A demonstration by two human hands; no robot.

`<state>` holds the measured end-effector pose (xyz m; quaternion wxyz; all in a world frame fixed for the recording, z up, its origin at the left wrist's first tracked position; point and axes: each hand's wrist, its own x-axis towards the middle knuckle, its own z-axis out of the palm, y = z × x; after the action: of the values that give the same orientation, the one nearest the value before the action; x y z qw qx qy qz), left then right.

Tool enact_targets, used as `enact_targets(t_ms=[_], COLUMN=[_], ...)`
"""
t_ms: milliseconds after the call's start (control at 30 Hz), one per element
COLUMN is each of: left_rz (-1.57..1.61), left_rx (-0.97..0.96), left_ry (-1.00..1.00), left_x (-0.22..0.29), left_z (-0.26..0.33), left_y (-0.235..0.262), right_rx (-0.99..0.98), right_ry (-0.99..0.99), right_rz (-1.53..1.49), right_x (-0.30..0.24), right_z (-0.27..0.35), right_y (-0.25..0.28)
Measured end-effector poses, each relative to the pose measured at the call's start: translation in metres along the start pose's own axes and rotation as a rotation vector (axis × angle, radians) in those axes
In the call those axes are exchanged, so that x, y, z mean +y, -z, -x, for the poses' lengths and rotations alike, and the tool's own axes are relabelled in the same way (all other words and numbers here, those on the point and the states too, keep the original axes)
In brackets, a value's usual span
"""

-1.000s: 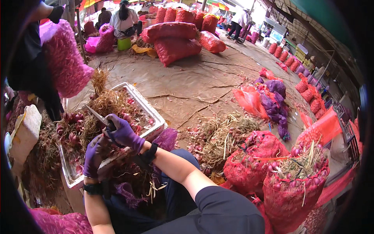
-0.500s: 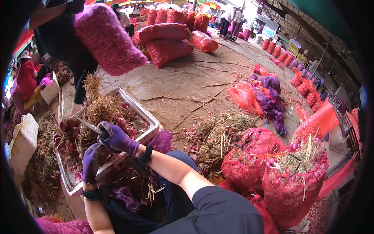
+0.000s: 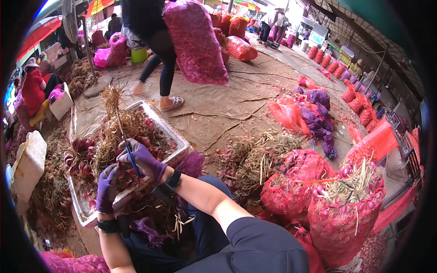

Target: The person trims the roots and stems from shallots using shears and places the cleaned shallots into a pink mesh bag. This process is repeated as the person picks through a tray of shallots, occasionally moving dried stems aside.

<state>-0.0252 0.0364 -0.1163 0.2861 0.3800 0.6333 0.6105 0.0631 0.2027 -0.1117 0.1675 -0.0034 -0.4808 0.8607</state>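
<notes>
My right hand, in a purple glove, is closed around the blue handle of a knife. Its thin blade points up and away over the dry stalks. Just left of it, my left hand, gloved alike, has its fingers curled; what they hold, if anything, is hidden. Both hands are above the near side of a white foam box. Inside the box lie red shallots and a heap of dry, stringy tops.
Close on my right stand full red net sacks, one open-topped with shallots. Trimmed stalks lie heaped beyond my knee. Past the box, a person walks with a full pink net sack. Foam pieces stand at left.
The knife has swung from pointing left to pointing up and away, its blue handle now showing. My hands stay close together. The person with the sack has walked rightward.
</notes>
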Motion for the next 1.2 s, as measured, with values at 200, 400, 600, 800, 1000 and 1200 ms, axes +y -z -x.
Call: enact_targets(t_ms=[200,400,600,800,1000,1200], left_rz=[-0.189,0.156,0.379,-0.352,0.851,0.722], left_rx=[0.040,0.021,0.447,0.457,0.383,0.462], left_ry=[-0.105,-0.020,-0.179,-0.383,-0.162,-0.171], left_x=[0.015,0.015,-0.034,-0.029,-0.014,-0.012], left_z=[0.002,0.007,-0.012,-0.008,-0.008,-0.008], left_y=[-0.004,0.002,0.027,0.041,0.030,0.014], right_rx=[0.106,0.256,0.165,0.144,0.140,0.078], right_ry=[-0.037,0.140,0.201,0.085,-0.006,0.134], right_rz=[-0.240,-0.035,0.326,0.785,0.870,0.656], right_x=[0.002,-0.010,0.016,0.030,0.013,0.024], right_z=[0.005,-0.004,-0.009,-0.009,0.007,0.011], right_y=[-0.011,0.015,0.003,0.011,-0.017,-0.022])
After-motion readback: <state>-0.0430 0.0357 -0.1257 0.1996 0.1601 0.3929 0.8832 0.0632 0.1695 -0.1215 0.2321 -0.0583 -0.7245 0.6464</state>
